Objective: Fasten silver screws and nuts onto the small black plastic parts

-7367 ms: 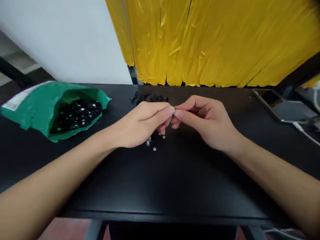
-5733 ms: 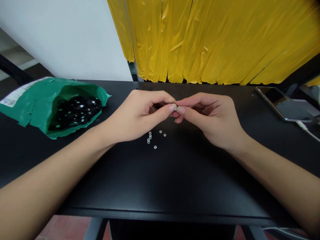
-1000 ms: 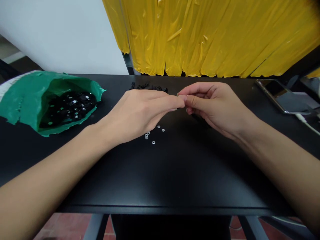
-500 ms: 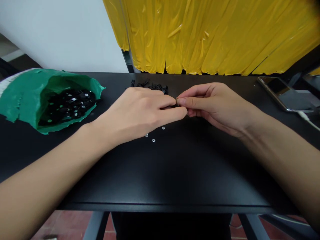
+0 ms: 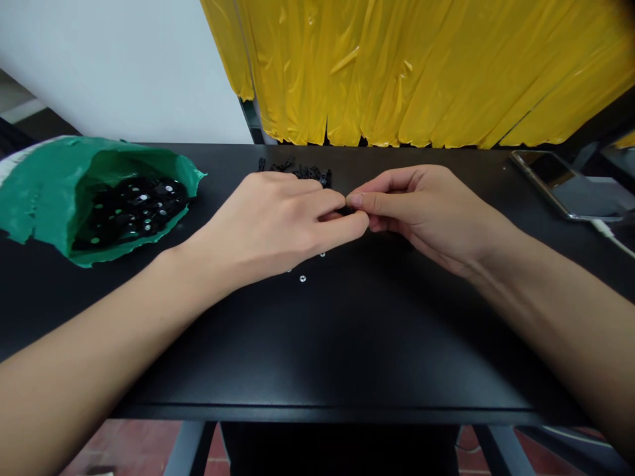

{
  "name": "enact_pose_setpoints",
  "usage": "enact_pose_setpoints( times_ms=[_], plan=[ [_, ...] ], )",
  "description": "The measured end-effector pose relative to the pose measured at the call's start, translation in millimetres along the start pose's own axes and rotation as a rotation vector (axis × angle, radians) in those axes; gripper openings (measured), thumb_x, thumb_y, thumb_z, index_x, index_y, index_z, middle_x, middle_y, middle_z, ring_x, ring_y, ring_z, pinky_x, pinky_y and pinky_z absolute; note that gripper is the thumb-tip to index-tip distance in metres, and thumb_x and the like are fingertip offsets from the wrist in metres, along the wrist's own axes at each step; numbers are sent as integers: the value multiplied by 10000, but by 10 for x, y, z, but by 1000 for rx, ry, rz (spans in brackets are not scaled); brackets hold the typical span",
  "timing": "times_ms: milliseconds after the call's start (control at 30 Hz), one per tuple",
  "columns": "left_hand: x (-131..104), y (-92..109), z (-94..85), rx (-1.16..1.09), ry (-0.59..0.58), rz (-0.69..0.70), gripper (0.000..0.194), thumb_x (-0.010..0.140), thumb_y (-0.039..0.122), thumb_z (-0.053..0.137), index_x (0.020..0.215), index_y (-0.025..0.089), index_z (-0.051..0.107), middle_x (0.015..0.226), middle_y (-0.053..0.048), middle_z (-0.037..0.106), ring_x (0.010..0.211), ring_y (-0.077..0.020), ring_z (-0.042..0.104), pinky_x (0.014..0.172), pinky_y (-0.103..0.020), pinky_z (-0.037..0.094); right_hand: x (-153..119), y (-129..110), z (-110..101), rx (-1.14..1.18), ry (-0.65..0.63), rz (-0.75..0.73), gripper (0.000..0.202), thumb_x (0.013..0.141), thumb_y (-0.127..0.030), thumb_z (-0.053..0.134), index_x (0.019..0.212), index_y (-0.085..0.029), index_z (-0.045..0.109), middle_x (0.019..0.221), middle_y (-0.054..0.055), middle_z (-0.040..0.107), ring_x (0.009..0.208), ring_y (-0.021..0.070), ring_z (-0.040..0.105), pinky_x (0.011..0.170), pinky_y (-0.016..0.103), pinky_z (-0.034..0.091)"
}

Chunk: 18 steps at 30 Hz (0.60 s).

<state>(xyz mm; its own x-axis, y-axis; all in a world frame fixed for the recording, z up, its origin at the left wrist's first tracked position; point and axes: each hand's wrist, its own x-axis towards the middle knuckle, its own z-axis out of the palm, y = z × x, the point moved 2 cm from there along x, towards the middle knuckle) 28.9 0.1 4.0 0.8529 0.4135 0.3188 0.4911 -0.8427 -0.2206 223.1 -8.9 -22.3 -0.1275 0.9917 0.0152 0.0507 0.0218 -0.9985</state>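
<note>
Over the middle of the black table, my left hand [image 5: 280,221] meets my right hand [image 5: 421,211] at the fingertips. Both are closed in a pinch around something small and dark that the fingers almost wholly cover. Thumb and forefinger of the right hand press together at its near side. Behind the left hand lie several small black parts [image 5: 310,173], partly hidden by it. A small silver ring-like piece [image 5: 302,278] lies in front of the left hand, and others peek out from under its edge.
An open green bag [image 5: 54,192] on the left holds many black pieces [image 5: 133,205] with pale round spots. At the far right lies a phone [image 5: 560,185] with a white cable [image 5: 612,237] plugged in. Yellow plastic sheeting [image 5: 377,73] hangs behind the black table [image 5: 317,350].
Both hands have shifted very slightly left in the view, along with the whole scene. The right fingertips have closed further over the small dark thing, and the left hand covers more of the silver pieces.
</note>
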Motion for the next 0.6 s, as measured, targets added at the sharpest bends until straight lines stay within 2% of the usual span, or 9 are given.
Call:
enact_pose_setpoints(
  times_ms=[167, 367, 600],
  plan=[
    [-3, 4, 11, 22, 56, 13, 490, 1074, 227, 268, 1073, 318, 749, 835, -21, 740, 690, -208, 638, 589, -370, 343, -14, -23, 26, 10, 40, -10, 105, 848, -152, 833, 751, -186, 815, 775, 47, 772, 688, 136, 685, 637, 267, 604],
    [-39, -15, 64, 74, 114, -78, 346, 1079, 427, 383, 1211, 258, 655, 834, -53, 729, 738, -239, 675, 616, -371, 423, -2, -34, 5, 33, 1, -43, 110, 813, -119, 864, 755, -199, 815, 790, 33, 781, 691, 135, 714, 672, 262, 645],
    [-70, -27, 59, 105, 169, -96, 238, 1076, 376, 443, 1175, 233, 607, 893, -58, 753, 772, -242, 722, 602, -368, 480, -11, -93, -38, -37, -13, -139, 85, 844, -142, 845, 794, -210, 830, 812, 32, 790, 740, 150, 735, 732, 270, 644]
  ],
)
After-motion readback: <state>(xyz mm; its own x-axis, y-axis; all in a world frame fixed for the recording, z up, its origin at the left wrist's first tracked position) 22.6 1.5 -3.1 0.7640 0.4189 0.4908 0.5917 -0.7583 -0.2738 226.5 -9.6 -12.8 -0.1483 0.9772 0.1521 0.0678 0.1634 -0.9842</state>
